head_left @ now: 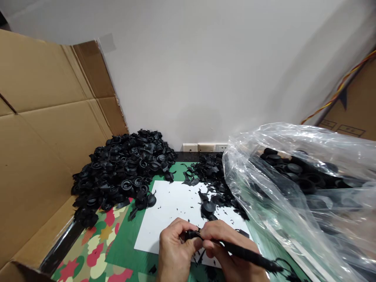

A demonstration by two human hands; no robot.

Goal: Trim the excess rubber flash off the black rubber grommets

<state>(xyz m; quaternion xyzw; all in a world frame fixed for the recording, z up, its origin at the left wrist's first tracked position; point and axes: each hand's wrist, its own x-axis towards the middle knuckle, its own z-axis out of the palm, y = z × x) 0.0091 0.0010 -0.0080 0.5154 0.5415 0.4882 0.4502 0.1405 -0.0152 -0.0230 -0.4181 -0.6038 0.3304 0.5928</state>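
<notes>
My left hand [178, 248] is closed, pinching a small black rubber part [190, 234] between thumb and fingers. In my right hand [226, 244] is a slim pen-like tool with a black handle [249, 254], its rear end pointing to the lower right. The tool's tip meets the rubber part where the two hands come together; fingers partly hide it, so its kind is unclear. Beneath both hands lies a white sheet [167, 207] with black scraps scattered over it. Just beyond the hands, a round black rubber piece [208, 207] rests on the sheet.
A large heap of ribbed black rubber parts [126, 164] stands at the left, against a cardboard box [47, 129]. Thin black scraps [211, 168] are piled behind the sheet. On the right, a clear plastic bag [249, 156] holds more black parts. Wall sockets [205, 147] sit behind.
</notes>
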